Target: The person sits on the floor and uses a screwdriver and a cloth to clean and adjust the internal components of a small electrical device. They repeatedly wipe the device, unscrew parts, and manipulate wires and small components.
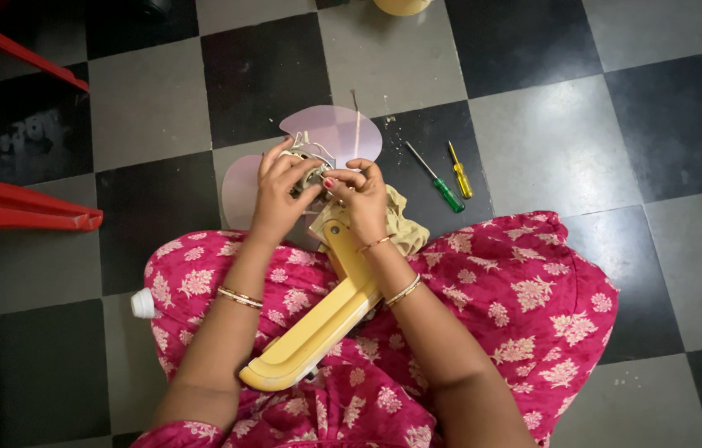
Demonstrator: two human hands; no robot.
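Fingers of left hand [278, 192] and right hand [361, 195] pinch closed on the fan motor [311, 172].

A pale yellow plastic fan stand [326, 323] lies on pink floral-patterned cloth [517, 290], above a black-and-grey chequered tile floor [533, 124], beside green-handled [435, 177] and yellow-handled [459, 170] screwdrivers.

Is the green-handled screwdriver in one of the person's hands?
No. The green-handled screwdriver lies on the checkered tile floor beside the yellow-handled screwdriver, apart from both hands.
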